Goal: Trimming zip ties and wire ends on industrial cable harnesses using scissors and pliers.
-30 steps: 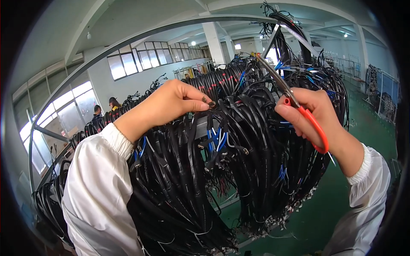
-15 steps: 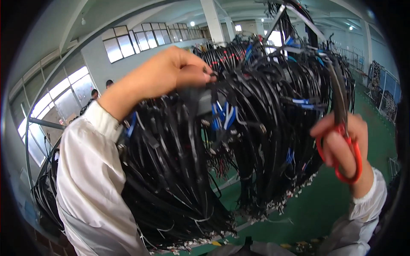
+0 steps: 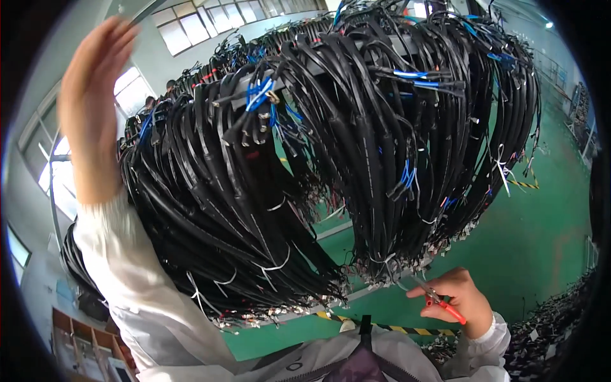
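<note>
My right hand [image 3: 455,296] is closed round the red-handled scissors [image 3: 453,312] at the lower right. Their metal blades point up and left, toward the lower ends of the hanging black cables [image 3: 366,165]. My left hand [image 3: 98,70] is raised at the upper left, its fingers stretched upward and somewhat blurred. Nothing shows in it, and its fingertips overlap a grey metal bar [image 3: 149,9]; whether they touch is unclear. Thick bundles of these cables drape over a rack, with blue wires [image 3: 258,95] near the top and white ties [image 3: 277,262] around some bundles.
Small connectors crowd the cable ends along a low rail [image 3: 296,313]. Yellow-black tape [image 3: 407,330] marks the green floor [image 3: 503,242]. More cables [image 3: 547,331] lie at the lower right. A wooden compartment shelf [image 3: 83,340] stands at the lower left.
My left hand has left the top of the cables and swung up to the left. My right hand has lowered the scissors toward the cable ends. The view has tilted downward.
</note>
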`<state>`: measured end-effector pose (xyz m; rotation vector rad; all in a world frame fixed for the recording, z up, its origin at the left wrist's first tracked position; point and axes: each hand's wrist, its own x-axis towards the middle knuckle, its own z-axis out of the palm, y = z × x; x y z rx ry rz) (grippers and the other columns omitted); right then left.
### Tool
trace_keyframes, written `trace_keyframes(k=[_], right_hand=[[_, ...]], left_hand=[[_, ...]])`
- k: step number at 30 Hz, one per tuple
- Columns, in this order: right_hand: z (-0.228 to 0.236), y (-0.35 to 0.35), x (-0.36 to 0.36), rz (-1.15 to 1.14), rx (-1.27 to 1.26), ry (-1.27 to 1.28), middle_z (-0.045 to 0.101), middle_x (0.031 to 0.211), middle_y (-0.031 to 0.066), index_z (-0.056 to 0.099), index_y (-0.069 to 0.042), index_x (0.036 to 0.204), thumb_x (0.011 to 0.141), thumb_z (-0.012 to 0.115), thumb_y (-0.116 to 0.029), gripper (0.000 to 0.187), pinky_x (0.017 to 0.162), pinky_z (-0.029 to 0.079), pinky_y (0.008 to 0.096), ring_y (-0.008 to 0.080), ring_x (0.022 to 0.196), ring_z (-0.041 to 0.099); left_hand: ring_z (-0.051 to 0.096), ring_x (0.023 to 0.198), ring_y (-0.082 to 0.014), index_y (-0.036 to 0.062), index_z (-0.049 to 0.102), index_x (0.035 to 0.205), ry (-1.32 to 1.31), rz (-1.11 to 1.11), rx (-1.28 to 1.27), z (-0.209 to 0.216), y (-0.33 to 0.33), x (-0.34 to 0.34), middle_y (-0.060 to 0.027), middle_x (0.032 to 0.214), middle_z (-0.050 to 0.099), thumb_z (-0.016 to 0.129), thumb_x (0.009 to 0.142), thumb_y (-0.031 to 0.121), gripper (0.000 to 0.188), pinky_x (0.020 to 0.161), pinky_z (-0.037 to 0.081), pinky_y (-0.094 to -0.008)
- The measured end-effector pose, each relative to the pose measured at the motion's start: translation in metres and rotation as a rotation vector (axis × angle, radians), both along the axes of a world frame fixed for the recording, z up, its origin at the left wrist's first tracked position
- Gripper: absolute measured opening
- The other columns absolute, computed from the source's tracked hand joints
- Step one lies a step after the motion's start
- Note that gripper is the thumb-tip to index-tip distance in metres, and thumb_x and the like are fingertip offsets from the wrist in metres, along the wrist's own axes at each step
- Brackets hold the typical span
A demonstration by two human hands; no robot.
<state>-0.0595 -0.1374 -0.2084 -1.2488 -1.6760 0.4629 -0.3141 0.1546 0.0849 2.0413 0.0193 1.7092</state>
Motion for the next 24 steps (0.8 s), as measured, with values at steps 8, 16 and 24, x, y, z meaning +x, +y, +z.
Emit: trace_keyframes(k=[8, 16, 24], right_hand=[[-0.036, -0.005, 0.013, -0.065, -0.334, 0.503, 0.056, 0.055, 0.0029, 0.066, -0.001, 0.097, 0.082, 0.061, -0.015, 0.022, 0.046, 0.042, 0.0216, 0.0075, 0.049, 0.054], [-0.038, -0.014, -0.011, -0.093, -0.446, 0.525, 0.054, 0.055, 0.0018, 0.064, 0.005, 0.097, 0.083, 0.058, -0.015, 0.025, 0.043, 0.037, 0.0203, 0.0062, 0.046, 0.048], [-0.054, -0.039, -0.024, -0.329, -0.390, 0.592, 0.054, 0.052, 0.0042, 0.061, 0.011, 0.087, 0.085, 0.056, -0.024, 0.035, 0.045, 0.040, 0.0219, 0.0090, 0.045, 0.050]], left_hand=[[0.061, 0.092, -0.0307, -0.0028, 0.055, 0.111, 0.791, 0.029, 0.190, -0.169, -0.135, 0.025, -0.0177, 0.101, 0.061, 0.057, 0.076, -0.004, 0.036, 0.082, 0.047, -0.0386], [0.035, 0.127, -0.0296, -0.0063, 0.039, 0.126, -0.476, -0.680, -0.963, -0.251, -0.055, 0.122, -0.0181, 0.134, 0.040, 0.042, 0.095, 0.025, 0.044, 0.107, 0.027, -0.0391], [0.035, 0.128, -0.0285, -0.0062, 0.037, 0.127, -0.717, -1.325, -1.003, -0.234, -0.033, 0.140, -0.0188, 0.138, 0.035, 0.035, 0.097, 0.034, 0.050, 0.107, 0.027, -0.0387]])
